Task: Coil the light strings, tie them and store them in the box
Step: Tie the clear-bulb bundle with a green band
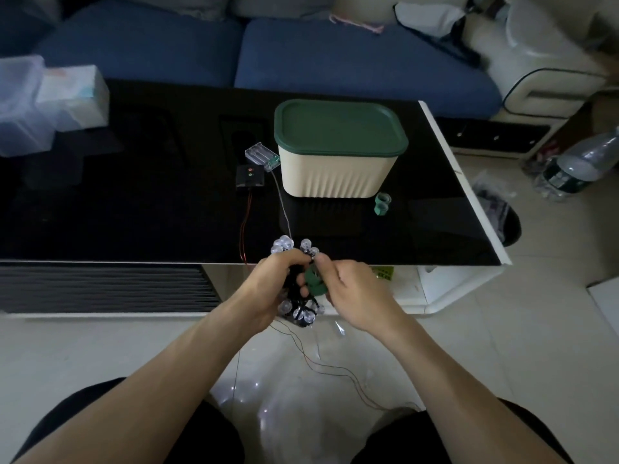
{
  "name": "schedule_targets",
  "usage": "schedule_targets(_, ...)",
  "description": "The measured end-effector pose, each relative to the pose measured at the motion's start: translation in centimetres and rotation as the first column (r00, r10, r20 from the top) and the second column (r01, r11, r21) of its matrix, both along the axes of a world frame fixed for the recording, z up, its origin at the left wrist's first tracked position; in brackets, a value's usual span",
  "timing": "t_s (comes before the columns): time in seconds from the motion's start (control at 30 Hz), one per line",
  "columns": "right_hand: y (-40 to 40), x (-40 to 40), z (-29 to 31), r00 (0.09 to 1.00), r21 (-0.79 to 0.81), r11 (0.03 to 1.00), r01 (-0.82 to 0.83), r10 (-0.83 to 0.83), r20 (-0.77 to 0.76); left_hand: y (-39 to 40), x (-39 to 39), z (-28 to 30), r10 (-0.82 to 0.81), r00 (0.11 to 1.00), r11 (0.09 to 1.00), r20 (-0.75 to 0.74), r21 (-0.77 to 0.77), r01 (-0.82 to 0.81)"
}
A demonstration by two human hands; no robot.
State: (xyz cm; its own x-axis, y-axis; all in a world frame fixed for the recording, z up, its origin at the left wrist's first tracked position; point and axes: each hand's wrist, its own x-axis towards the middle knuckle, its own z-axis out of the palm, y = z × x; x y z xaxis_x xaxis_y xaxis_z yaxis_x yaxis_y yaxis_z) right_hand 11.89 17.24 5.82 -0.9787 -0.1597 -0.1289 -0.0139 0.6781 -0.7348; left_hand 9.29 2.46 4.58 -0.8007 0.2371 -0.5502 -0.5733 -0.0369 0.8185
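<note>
My left hand (274,289) grips a coiled bundle of dark light string (299,312) with clear round bulbs, just in front of the table's near edge. My right hand (351,296) pinches a green strap tie (315,283) against the bundle. A thin clear wire runs from the bundle up to a clear battery case (262,156) on the table. A second string of thin red wire (338,366) trails over the floor and up to a black battery box (250,176). The cream box (338,175) with its green lid (340,128) on stands on the table.
A green tie roll (382,204) lies on the black table (134,212), right of the box. Clear plastic containers (40,102) sit at the table's far left. A blue sofa (335,61) is behind. A water bottle (582,165) lies on the floor at right.
</note>
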Motion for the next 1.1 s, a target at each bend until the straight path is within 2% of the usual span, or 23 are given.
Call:
schedule_targets(0.17,0.8,-0.7,-0.6,0.995,-0.031,0.995,0.091,-0.09,0.04,0.6,0.1,0.5,-0.07,0.997,0.997,-0.026,0.04,0.071)
schedule_targets(0.33,1.7,-1.3,-0.4,0.976,-0.125,0.978,0.167,-0.146,0.16,0.9,-0.2,0.8,-0.144,0.979,0.989,-0.146,-0.048,0.139)
schedule_targets(0.4,2.2,-1.4,0.2,0.962,-0.181,0.975,0.126,-0.075,0.264,0.9,-0.3,0.8,-0.135,0.978,0.99,-0.158,-0.069,0.126)
schedule_targets(0.5,3.3,-1.2,1.5,0.91,-0.22,0.975,-0.029,0.117,0.397,0.7,-0.5,0.9,-0.132,0.977,0.986,-0.167,-0.122,0.112)
schedule_targets(0.6,4.4,-1.3,2.2,0.844,-0.211,0.964,-0.161,0.246,0.477,0.6,-0.4,0.5,-0.241,0.946,0.96,-0.215,-0.199,0.199)
schedule_targets(0.67,4.7,-1.5,1.8,0.829,-0.201,0.963,-0.178,0.257,0.497,0.7,-0.3,0.4,-0.313,0.923,0.935,-0.223,-0.245,0.258)
schedule_targets(0.73,4.3,-1.4,1.0,0.904,-0.124,0.986,-0.109,0.15,0.4,0.8,-0.1,0.2,-0.371,0.904,0.908,-0.21,-0.285,0.307)
schedule_targets(0.8,4.0,-1.4,0.0,0.987,-0.005,0.999,-0.053,0.053,0.154,0.9,0.0,0.0,-0.391,0.897,0.902,-0.206,-0.282,0.328)
schedule_targets(0.83,3.9,-1.4,-0.4,0.999,0.006,0.999,-0.033,0.033,0.043,1.0,0.0,-0.2,-0.384,0.901,0.906,-0.201,-0.273,0.325)
schedule_targets(0.9,3.7,-1.3,-0.9,0.997,-0.026,1.0,-0.005,0.003,-0.073,1.1,-0.1,-0.2,-0.357,0.914,0.919,-0.191,-0.249,0.307)
schedule_targets(1.0,3.5,-1.5,-0.5,0.988,-0.024,0.999,-0.032,0.028,-0.153,1.1,-0.4,-0.4,-0.331,0.927,0.929,-0.175,-0.236,0.287)
schedule_targets(1.1,3.7,-1.5,-0.1,0.997,0.075,0.995,-0.065,0.068,-0.031,1.1,-0.6,-0.3,-0.281,0.945,0.943,-0.167,-0.232,0.24)
